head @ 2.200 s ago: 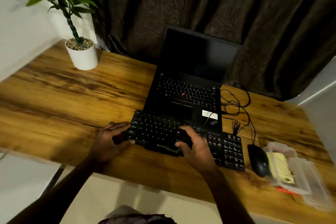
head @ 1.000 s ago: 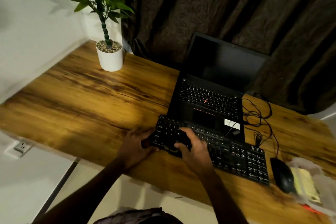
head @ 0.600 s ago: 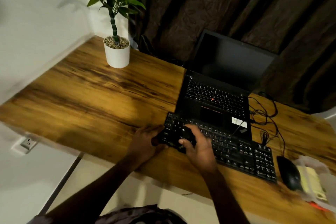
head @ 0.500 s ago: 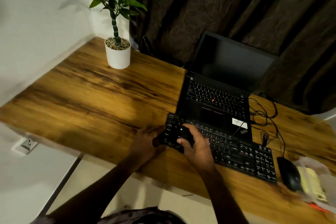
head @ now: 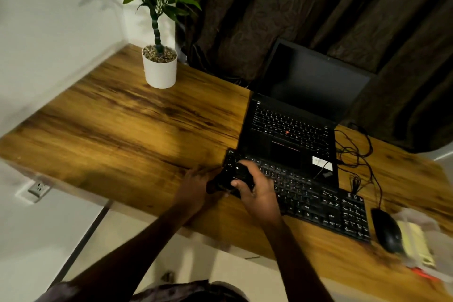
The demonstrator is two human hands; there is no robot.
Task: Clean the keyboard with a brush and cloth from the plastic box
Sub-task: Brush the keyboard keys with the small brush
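Two hands work the keyboard at the desk's five-o'clock edge: right hand is closed around a dark brush, left hand steadies the end, grip unclear. Keyboard probably light, rigid; best held by its frame.

wall: white | curtain: dark brown | desk: wood | floor: pale
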